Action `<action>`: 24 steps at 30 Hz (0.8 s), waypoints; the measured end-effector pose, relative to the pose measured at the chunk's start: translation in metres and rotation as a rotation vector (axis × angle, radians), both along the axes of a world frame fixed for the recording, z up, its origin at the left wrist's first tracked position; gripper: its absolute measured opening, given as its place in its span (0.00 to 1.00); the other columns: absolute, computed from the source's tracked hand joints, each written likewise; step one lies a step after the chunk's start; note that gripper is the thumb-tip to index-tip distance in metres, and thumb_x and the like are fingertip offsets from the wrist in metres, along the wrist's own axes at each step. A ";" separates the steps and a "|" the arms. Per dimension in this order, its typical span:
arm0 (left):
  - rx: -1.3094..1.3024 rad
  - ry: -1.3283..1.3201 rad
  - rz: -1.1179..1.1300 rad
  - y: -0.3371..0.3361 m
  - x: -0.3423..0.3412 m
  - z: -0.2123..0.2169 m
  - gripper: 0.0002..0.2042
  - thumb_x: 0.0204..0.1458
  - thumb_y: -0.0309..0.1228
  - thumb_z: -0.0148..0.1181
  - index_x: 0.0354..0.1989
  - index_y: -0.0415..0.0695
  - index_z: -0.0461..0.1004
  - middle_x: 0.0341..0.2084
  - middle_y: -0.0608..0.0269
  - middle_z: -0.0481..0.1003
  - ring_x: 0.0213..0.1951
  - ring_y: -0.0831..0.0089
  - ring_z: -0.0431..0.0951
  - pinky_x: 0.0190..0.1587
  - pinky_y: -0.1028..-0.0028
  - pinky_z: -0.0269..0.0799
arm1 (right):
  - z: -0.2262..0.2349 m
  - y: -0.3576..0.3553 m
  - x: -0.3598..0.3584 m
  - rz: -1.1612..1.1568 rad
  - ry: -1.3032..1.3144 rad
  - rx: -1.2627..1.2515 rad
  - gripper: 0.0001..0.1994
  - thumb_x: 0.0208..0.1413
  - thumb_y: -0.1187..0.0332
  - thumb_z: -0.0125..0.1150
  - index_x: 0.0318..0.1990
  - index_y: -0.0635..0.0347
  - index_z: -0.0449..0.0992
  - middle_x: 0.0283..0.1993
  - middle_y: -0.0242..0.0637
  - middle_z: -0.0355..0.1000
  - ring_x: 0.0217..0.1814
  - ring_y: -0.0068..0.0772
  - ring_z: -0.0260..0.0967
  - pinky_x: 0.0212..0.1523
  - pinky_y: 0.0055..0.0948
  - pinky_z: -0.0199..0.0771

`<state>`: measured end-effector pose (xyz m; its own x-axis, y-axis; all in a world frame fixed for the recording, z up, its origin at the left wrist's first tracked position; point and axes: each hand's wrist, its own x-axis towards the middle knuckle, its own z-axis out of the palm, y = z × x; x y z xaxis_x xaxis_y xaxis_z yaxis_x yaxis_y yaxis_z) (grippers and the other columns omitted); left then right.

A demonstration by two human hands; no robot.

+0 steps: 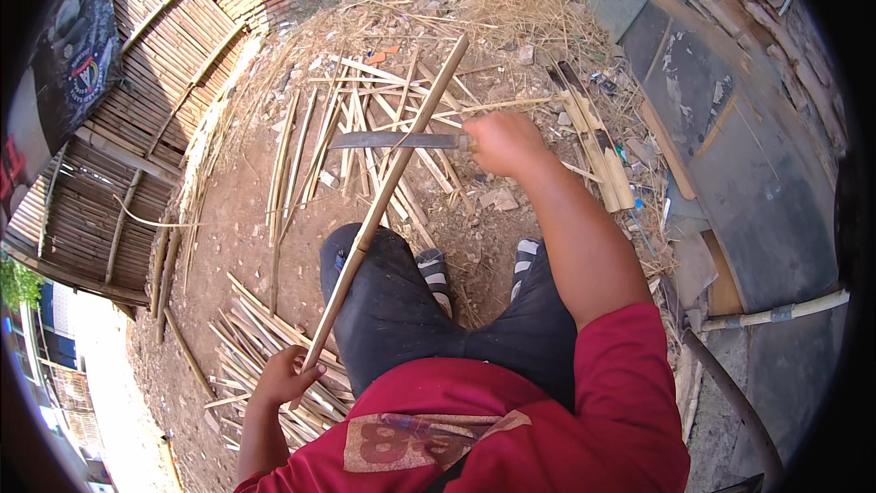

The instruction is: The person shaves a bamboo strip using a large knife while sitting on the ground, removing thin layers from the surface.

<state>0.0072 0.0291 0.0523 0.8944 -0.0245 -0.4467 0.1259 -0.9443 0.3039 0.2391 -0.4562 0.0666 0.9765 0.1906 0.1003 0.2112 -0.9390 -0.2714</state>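
Holding | right grip, outstretched: machete | left grip, close in: bamboo stick

Near my feed's centre, I see a pale bamboo strip, matt and fairly smooth, and a long knife with a dull grey metal blade. Toward six o'clock, the shirt is matt red cloth. The ground looks rough, earthy; at ten o'clock, ridged bamboo panelling; at three, a scuffed dark board.
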 end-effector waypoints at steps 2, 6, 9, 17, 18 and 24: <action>0.017 -0.065 0.031 -0.020 0.002 0.001 0.24 0.57 0.48 0.67 0.45 0.35 0.77 0.31 0.48 0.82 0.36 0.59 0.83 0.39 0.62 0.76 | 0.001 0.004 -0.004 0.003 -0.010 0.001 0.12 0.52 0.72 0.61 0.44 0.49 0.81 0.45 0.44 0.80 0.50 0.50 0.79 0.48 0.48 0.79; -0.309 0.035 0.287 -0.023 -0.007 -0.034 0.16 0.65 0.41 0.61 0.39 0.38 0.77 0.22 0.66 0.75 0.27 0.76 0.73 0.30 0.68 0.70 | 0.012 0.020 -0.015 0.094 0.019 -0.040 0.13 0.52 0.73 0.61 0.44 0.48 0.82 0.43 0.41 0.81 0.48 0.48 0.80 0.48 0.47 0.80; -0.338 -0.011 0.253 -0.038 -0.009 -0.036 0.19 0.67 0.45 0.56 0.37 0.39 0.76 0.23 0.71 0.70 0.28 0.79 0.66 0.33 0.72 0.67 | 0.001 0.036 -0.021 0.229 0.009 -0.032 0.12 0.50 0.72 0.63 0.43 0.49 0.81 0.40 0.41 0.81 0.46 0.49 0.80 0.46 0.48 0.80; -0.339 -0.035 0.188 0.003 -0.010 -0.058 0.26 0.69 0.52 0.49 0.31 0.39 0.74 0.21 0.72 0.69 0.27 0.79 0.65 0.31 0.72 0.65 | -0.004 0.017 0.001 0.111 0.055 0.047 0.12 0.52 0.72 0.61 0.44 0.49 0.80 0.41 0.40 0.80 0.49 0.47 0.79 0.47 0.48 0.80; -0.389 -0.008 0.210 0.002 -0.008 -0.055 0.26 0.69 0.52 0.49 0.31 0.40 0.74 0.21 0.72 0.69 0.27 0.80 0.65 0.30 0.72 0.65 | -0.006 0.005 0.006 0.062 0.032 0.042 0.12 0.52 0.72 0.62 0.44 0.49 0.80 0.42 0.40 0.80 0.50 0.47 0.79 0.47 0.48 0.80; -0.491 0.132 0.279 0.015 -0.004 -0.051 0.24 0.68 0.55 0.49 0.29 0.47 0.70 0.18 0.75 0.65 0.21 0.83 0.63 0.24 0.76 0.60 | 0.000 0.015 -0.005 0.026 0.027 0.011 0.13 0.52 0.72 0.62 0.45 0.49 0.81 0.43 0.39 0.81 0.50 0.46 0.79 0.48 0.47 0.81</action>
<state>0.0028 0.0446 0.0011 0.8339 -0.0281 -0.5512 0.4169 -0.6224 0.6625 0.2339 -0.4408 0.0662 0.9736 0.2151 0.0764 0.2281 -0.9302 -0.2874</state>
